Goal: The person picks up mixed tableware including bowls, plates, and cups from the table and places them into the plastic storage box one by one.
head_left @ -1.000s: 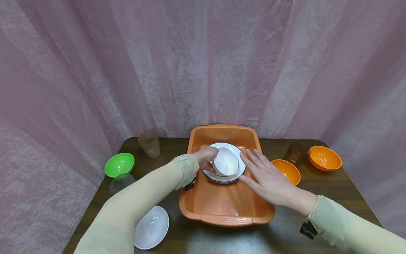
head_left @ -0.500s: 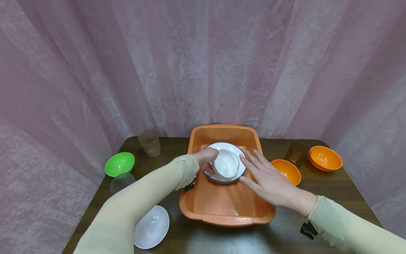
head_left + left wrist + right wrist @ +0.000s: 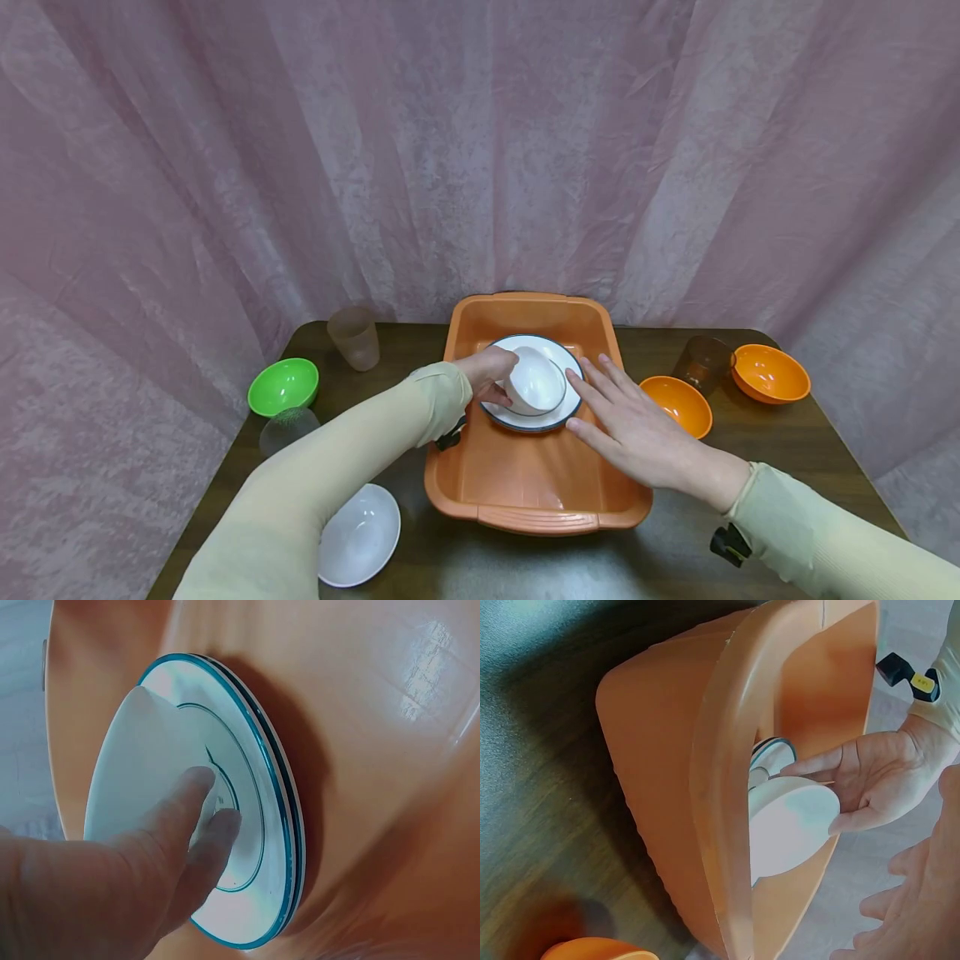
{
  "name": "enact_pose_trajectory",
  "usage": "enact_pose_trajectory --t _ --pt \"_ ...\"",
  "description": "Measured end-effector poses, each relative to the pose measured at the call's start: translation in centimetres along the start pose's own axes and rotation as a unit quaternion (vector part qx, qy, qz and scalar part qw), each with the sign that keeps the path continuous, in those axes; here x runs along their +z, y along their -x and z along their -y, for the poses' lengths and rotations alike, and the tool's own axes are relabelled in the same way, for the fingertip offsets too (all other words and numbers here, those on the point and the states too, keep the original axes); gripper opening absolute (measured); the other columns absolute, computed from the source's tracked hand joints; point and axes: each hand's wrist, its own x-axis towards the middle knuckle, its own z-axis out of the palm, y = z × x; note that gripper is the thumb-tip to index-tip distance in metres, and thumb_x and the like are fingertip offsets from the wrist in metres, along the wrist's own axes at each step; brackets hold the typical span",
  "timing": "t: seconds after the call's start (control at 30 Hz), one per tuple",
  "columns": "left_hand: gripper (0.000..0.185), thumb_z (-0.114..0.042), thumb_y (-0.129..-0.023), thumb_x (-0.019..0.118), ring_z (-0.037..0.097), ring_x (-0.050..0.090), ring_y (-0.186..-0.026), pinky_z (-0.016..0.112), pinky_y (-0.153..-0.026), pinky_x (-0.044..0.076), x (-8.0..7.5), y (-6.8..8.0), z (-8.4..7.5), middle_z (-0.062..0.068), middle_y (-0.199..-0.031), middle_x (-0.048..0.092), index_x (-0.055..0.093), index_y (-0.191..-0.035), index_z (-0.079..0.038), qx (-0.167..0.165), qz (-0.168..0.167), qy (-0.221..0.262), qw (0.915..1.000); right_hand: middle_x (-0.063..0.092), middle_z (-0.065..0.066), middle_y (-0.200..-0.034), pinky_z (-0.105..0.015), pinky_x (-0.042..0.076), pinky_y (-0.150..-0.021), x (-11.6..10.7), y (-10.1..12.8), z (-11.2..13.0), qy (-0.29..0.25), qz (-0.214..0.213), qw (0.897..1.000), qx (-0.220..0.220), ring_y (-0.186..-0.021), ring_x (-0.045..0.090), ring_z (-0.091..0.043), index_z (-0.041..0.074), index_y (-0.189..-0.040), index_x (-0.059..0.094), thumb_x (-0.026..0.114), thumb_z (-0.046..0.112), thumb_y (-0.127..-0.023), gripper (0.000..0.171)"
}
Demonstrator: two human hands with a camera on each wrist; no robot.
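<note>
A small white bowl (image 3: 534, 382) is tilted just over a white plate with a dark blue rim (image 3: 558, 414), which lies in the far half of an orange tub (image 3: 525, 492). My left hand (image 3: 486, 371) grips the bowl's left edge. In the left wrist view its fingers (image 3: 187, 817) lie under the bowl (image 3: 150, 765) against the plate (image 3: 255, 825). My right hand (image 3: 637, 421) is flat with spread fingers over the tub's right rim, beside the plate, holding nothing. The right wrist view shows the bowl (image 3: 791, 825) in the left hand (image 3: 877, 776) inside the tub (image 3: 675, 750).
Left of the tub stand a green bowl (image 3: 282, 386), an upturned clear glass (image 3: 287, 427), a frosted tumbler (image 3: 353, 337) and a white bowl (image 3: 358, 536). On the right are two orange bowls (image 3: 677, 403) (image 3: 770, 372) and a brown tumbler (image 3: 701, 363). A pink curtain hangs behind.
The white bowl has sunk a little and tilted towards the plate in my left hand. The right hand has hardly moved.
</note>
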Motion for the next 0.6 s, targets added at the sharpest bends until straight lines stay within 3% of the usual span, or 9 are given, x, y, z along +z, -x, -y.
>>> enact_pose_trajectory --t 0.13,0.4,0.6 --pt "0.054 -0.019 -0.109 0.04 0.045 0.055 -0.122 0.048 -0.091 0.057 0.06 0.06 -0.05 0.025 -0.149 0.039 0.029 -0.158 -0.002 -0.016 -0.003 0.006 0.9998 0.015 -0.007 -0.17 -0.061 0.016 -0.12 0.01 0.04 0.01 0.001 0.002 1.0 0.0 -0.156 0.002 -0.032 0.015 -0.163 0.027 0.039 0.06 -0.106 0.074" --pt "0.053 -0.011 -0.106 0.038 0.036 0.06 -0.102 0.042 -0.093 0.057 -0.07 -0.06 -0.06 0.023 -0.146 0.04 0.029 -0.157 0.002 -0.012 -0.004 -0.017 0.9998 0.018 -0.01 -0.169 -0.062 0.016 -0.12 0.12 0.16 0.11 -0.001 -0.003 1.0 -0.004 -0.156 0.004 -0.035 0.015 -0.163 0.03 0.039 0.06 -0.106 0.073" --pt "0.052 -0.015 -0.108 0.041 0.037 0.059 -0.112 0.045 -0.095 0.056 -0.21 -0.23 0.04 0.028 -0.144 0.042 0.03 -0.156 0.002 -0.014 -0.007 -0.006 0.9999 0.017 -0.009 -0.169 -0.061 0.016 -0.12 0.24 0.23 0.14 0.0 0.003 1.0 0.002 -0.156 0.003 -0.034 0.016 -0.163 0.03 0.038 0.061 -0.106 0.073"
